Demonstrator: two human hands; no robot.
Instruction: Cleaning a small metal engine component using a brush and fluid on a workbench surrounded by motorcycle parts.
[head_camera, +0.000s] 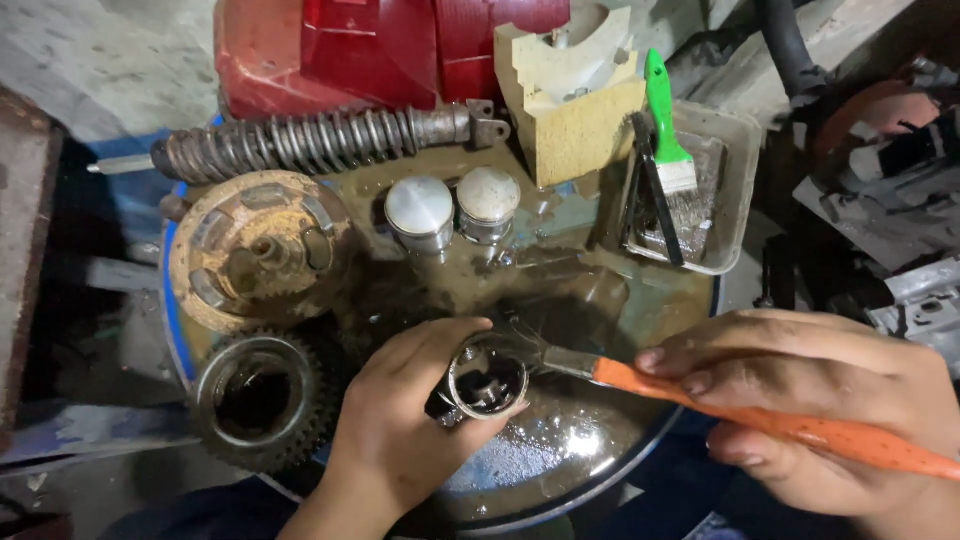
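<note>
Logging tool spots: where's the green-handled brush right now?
In the head view, the green-handled brush is upper right, lying bristles-down across the clear plastic tray, just right of the tan foam block and above the right hand.

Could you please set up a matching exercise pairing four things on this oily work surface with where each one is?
Things:
1. green-handled brush
2. orange-handled brush
3. round metal part
4. coil spring

Places:
A. in the left hand
B. in the clear plastic tray
C. lying in front of the red housing
D. in the right hand

Pairs: 1-B, 2-D, 3-A, 4-C
</note>
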